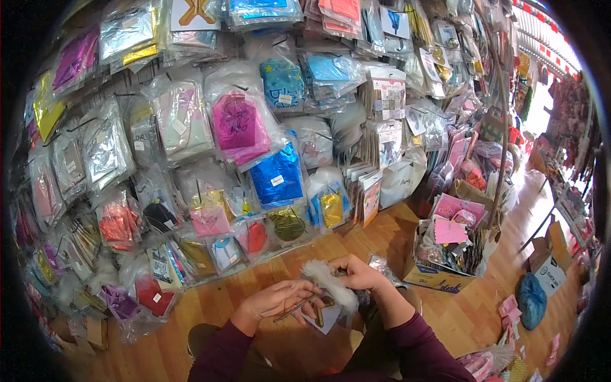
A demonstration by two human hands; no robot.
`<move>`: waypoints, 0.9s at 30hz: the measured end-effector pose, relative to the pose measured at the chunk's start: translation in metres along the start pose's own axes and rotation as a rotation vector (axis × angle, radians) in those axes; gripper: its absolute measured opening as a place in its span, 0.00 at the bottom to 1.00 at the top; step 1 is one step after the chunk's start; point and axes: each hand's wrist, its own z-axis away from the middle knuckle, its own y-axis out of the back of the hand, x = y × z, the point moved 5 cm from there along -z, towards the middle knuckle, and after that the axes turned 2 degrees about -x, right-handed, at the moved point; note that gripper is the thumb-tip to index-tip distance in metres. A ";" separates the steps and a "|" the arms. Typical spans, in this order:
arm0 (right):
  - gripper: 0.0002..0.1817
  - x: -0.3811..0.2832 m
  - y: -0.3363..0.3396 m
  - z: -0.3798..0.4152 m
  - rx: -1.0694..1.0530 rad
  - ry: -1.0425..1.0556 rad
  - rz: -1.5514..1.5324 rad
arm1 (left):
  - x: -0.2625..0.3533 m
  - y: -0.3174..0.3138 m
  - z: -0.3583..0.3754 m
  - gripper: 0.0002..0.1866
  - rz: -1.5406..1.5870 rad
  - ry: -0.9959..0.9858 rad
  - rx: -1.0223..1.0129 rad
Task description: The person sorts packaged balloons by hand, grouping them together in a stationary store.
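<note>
My left hand (280, 300) is partly curled around a thin dark rod (294, 307) whose kind I cannot make out. Just to its right, my right hand (358, 274) pinches the top of a bunched, whitish clear plastic packet (334, 286). Below both hands, a white card with a gold letter X (326, 316) shows in the plastic, close to the left fingertips. Whether the card belongs to the same packet is hard to see.
A wall rack of hanging foil balloon packets, such as a blue packet (277, 175) and a pink packet (238, 124), rises ahead. At right stand a full cardboard box (439, 278), an open carton (548, 264) and a blue bundle (531, 301) on the wooden floor (159, 347).
</note>
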 end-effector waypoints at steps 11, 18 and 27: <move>0.05 0.026 -0.009 -0.007 0.015 0.026 0.081 | -0.010 0.009 -0.002 0.21 -0.070 0.004 0.158; 0.06 0.026 -0.016 -0.009 0.019 0.018 0.053 | -0.010 0.011 -0.003 0.17 -0.076 -0.027 0.195; 0.07 0.028 -0.018 -0.010 0.050 -0.017 0.065 | -0.013 0.011 -0.005 0.15 -0.109 -0.023 0.274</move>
